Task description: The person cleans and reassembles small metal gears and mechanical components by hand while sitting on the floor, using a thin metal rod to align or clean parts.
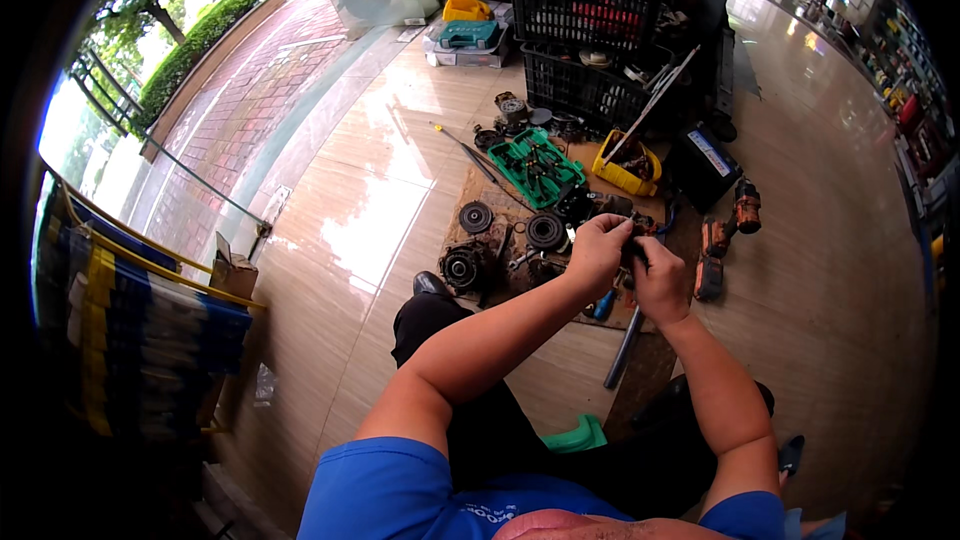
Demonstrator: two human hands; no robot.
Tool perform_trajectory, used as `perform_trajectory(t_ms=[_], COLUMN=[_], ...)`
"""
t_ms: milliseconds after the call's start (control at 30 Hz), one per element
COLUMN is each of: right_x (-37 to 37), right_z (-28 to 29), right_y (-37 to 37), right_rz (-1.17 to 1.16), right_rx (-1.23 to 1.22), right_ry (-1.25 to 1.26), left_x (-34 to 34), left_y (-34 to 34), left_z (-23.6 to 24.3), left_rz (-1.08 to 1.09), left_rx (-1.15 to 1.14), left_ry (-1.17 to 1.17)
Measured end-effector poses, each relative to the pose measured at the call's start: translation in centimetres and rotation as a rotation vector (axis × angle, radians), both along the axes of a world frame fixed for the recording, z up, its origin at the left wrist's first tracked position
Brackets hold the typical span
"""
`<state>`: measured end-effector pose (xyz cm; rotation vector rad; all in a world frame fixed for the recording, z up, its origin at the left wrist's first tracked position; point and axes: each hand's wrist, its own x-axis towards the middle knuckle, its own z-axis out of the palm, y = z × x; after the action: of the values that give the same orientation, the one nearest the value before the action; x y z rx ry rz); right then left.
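Note:
My left hand [600, 258] and my right hand [660, 282] are close together over the parts on the floor, fingers closed on a small dark part [633, 248] that is mostly hidden by them. Below and around them on a stained cardboard sheet [455, 315] lie a round metal housing [462, 268], dark pulley-like discs [545, 231], wrenches [520, 262] and a blue-handled tool [603, 306]. Behind is an open green tool case [535, 168]. A yellow container [625, 173] holds greasy items.
Black crates [585, 5] stand at the back beside a dark battery [700, 165]. Cordless tools [710, 270] lie to the right, a metal pipe [622, 348] near my knees. A rack of blue and yellow items [160, 330] is left; shelves line the far right.

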<state>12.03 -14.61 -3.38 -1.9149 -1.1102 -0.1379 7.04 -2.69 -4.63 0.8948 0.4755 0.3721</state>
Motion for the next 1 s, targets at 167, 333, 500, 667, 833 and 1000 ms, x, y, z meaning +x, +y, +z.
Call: perform_trajectory(t_ms=[167, 333, 500, 667, 833, 1000], right_x=[-0.2, -0.7, -0.4, -0.6, -0.2, 0.4], right_z=[0.1, 1.0, -0.2, -0.2, -0.7, -0.3], right_y=[0.2, 0.1, 0.1, 0.4, 0.4, 0.2], right_rz=[0.000, -0.084, -0.078, 0.023, 0.094, 0.143], right_rx=[0.025, 0.037, -0.005, 0.014, 0.058, 0.137], right_ry=[-0.080, 0.049, 0.193, 0.409, 0.761, 1.015], left_x=[0.1, 0.2, 0.1, -0.1, -0.2, -0.3], left_y=[0.3, 0.5, 2.2, 2.2, 2.1, 1.8], left_z=[-0.7, 0.7, 2.0, 2.1, 2.0, 1.7], left_rz=[0.008, 0.018, 0.028, 0.016, -0.027, -0.093], left_rx=[-0.007, -0.113, -0.191, -0.227, -0.236, -0.263], left_ry=[-0.035, -0.091, -0.145, -0.175, -0.187, -0.280])
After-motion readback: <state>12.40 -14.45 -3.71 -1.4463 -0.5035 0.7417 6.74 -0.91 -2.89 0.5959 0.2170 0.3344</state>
